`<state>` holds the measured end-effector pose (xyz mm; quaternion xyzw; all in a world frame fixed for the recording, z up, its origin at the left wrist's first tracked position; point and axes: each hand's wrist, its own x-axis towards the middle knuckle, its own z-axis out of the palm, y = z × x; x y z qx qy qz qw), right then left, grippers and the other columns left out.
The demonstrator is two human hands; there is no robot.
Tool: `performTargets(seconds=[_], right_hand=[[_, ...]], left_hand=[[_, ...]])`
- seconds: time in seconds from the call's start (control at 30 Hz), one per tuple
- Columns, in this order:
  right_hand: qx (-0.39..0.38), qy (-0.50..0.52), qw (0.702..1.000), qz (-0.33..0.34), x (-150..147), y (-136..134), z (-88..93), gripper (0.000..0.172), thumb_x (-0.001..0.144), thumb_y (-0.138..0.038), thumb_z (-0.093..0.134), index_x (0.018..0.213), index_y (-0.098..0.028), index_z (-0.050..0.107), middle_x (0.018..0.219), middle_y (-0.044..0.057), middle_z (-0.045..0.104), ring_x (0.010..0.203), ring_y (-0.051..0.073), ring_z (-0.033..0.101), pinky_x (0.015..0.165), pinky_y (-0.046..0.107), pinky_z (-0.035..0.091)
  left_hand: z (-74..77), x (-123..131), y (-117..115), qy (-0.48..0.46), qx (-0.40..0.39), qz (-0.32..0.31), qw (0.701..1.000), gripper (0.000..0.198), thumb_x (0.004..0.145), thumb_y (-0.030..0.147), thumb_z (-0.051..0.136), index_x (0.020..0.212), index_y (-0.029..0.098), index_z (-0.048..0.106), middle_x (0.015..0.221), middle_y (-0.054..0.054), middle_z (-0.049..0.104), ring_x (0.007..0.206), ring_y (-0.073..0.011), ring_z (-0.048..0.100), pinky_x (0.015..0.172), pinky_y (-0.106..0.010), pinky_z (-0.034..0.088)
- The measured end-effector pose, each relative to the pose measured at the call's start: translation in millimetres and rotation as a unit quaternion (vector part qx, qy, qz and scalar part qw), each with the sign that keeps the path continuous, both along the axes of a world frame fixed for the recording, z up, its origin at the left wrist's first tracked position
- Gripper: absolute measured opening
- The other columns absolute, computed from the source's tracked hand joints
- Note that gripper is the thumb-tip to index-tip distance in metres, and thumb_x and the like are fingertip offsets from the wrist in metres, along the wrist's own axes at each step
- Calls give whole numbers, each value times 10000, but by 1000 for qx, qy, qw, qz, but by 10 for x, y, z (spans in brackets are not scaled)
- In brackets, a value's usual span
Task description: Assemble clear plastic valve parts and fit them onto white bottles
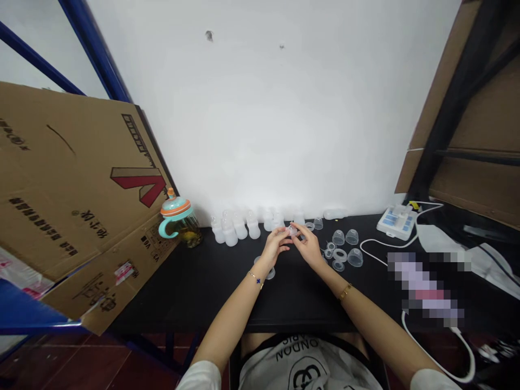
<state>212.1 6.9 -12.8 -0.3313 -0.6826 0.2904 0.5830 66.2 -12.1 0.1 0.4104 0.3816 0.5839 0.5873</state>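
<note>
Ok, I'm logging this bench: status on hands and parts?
Left hand and right hand holding small clear part. Clear domes at right. Clear ring partly hidden by left wrist.

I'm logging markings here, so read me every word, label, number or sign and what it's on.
Shirt: "ONDON" and "ARIS", upside down, starts lost in folds.
Carton: "®"; its Chinese characters and small print are too blurred to read.
Pixelated item: unreadable.

Four loose domes (355,258), two hands (275,247)
</note>
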Motion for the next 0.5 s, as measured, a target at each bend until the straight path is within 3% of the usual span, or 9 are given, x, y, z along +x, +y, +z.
performTargets(seconds=[0.2,0.33,0.5], right_hand=[[-94,112,986,79,-41,0,-24,452,853,-352,605,1293,-252,621,1307,95,673,1040,244,696,681,300,620],[-99,112,987,59,-31,26,-22,479,855,-444,661,1286,-236,633,1252,109,711,1028,262,715,712,328,628],[-72,57,995,28,-12,57,-31,379,853,-482,668,1113,-221,757,1213,101,737,1041,293,713,770,386,632]], left_hand=[[4,-26,14,-36,11,10,999,474,708,306,845,1108,187,621,1044,-99,744,949,-221,716,687,-260,537],[-28,-18,17,-19,17,6,1000,499,686,265,847,1125,194,620,1021,-92,745,953,-225,706,710,-282,545],[-43,-11,20,-2,28,6,1000,524,666,254,850,1133,196,618,998,-83,739,908,-213,700,728,-300,555]])
